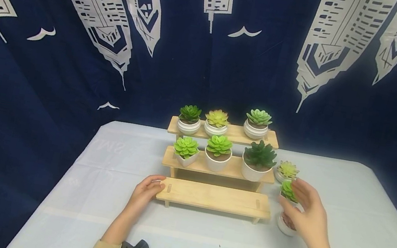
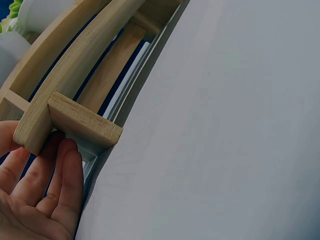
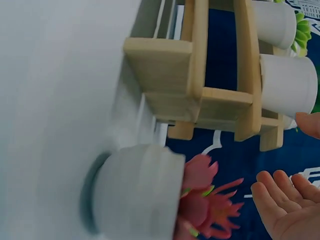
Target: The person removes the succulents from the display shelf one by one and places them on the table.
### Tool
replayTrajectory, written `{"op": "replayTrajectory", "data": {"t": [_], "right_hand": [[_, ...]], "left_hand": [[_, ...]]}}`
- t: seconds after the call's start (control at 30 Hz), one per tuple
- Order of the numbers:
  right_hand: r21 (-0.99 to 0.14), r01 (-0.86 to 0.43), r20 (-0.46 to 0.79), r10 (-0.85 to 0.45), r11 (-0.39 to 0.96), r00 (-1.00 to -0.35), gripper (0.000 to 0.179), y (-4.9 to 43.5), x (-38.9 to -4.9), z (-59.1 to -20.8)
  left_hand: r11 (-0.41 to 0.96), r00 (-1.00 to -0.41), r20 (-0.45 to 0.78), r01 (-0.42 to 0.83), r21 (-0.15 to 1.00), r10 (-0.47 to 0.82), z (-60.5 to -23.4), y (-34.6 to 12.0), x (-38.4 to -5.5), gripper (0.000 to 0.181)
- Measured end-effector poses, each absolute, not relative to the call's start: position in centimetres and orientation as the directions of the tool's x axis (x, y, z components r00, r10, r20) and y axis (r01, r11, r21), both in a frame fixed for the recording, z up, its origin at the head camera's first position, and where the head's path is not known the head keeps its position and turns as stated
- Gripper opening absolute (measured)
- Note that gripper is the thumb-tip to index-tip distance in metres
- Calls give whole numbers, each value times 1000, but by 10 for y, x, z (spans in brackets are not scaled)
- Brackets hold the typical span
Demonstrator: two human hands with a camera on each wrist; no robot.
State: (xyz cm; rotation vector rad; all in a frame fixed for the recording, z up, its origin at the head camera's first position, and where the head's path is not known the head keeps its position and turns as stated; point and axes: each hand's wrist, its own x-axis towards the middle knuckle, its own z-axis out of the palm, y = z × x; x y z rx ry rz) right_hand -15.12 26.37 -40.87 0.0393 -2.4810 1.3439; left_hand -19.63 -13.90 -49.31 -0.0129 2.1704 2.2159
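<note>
My left hand (image 1: 145,194) grips the left end of the lowest board of a three-tier wooden plant stand (image 1: 213,196), thumb on top and fingers underneath in the left wrist view. To the stand's right, my right hand (image 1: 310,211) hovers by a bright green succulent (image 1: 288,190), partly covering it; thumb and fingers are apart with nothing visible between them. Below that hand is a white pot (image 1: 286,229), whose pink-red succulent (image 3: 202,200) shows in the right wrist view. A pale yellow-green succulent (image 1: 288,169) stands behind the bright green one.
On the middle tier sit several potted succulents, among them a dark green one (image 1: 260,154) at the right. The top tier bears a yellowish succulent (image 1: 217,118) between two green ones. Under everything lies a white table (image 1: 88,206), with a navy printed curtain (image 1: 208,68) behind.
</note>
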Motion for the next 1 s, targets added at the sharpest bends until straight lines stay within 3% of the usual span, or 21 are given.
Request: {"op": "replayTrajectory", "data": {"t": [0.5, 1.0], "right_hand": [[-816, -293, 382, 84, 499, -920, 70, 241, -167, -393], [-840, -305, 369, 60, 448, -928, 77, 227, -179, -385]], "left_hand": [[-24, -999, -42, -43, 999, 26, -493, -138, -196, 33], [-27, -999, -21, -22, 999, 27, -494, -139, -197, 34]]}}
